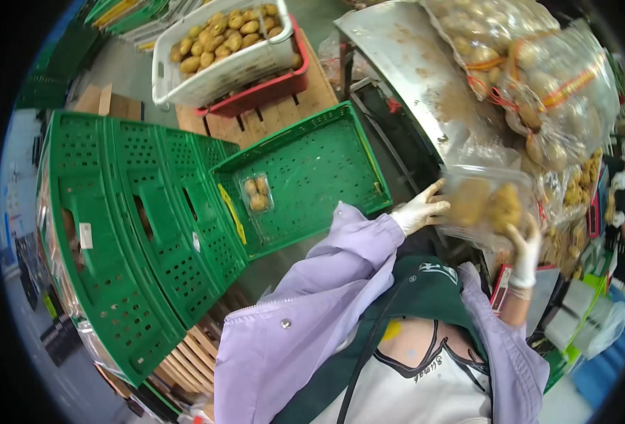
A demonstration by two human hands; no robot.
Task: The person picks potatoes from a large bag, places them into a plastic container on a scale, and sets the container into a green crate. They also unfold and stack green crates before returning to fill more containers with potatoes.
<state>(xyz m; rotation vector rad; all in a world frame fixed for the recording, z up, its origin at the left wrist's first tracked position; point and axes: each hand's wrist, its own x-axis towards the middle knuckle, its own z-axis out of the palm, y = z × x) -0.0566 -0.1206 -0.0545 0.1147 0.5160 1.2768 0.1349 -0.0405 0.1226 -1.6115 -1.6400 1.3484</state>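
Observation:
Both my hands wear pale gloves and have a clear plastic box (471, 230) between them. My left hand (420, 209) has its fingers and thumb closed on the box's left edge. At the lower right corner, my right hand (527, 253) grips the same box with bent fingers. Lumpy yellow-brown potatoes (505, 207) show through the plastic, somewhat blurred. To the left of my hands lies a shallow green crate (312, 159). A small clear pack of potatoes (257, 193) rests in its left part.
Bagged potatoes (549, 92) are heaped on a dirt-marked metal table (404, 42). A white basket of potatoes (224, 74) sits over a red crate (270, 97) on wooden slats. Stacked green crates (107, 233) stand left. A person's gloved hand (619, 181) appears far right.

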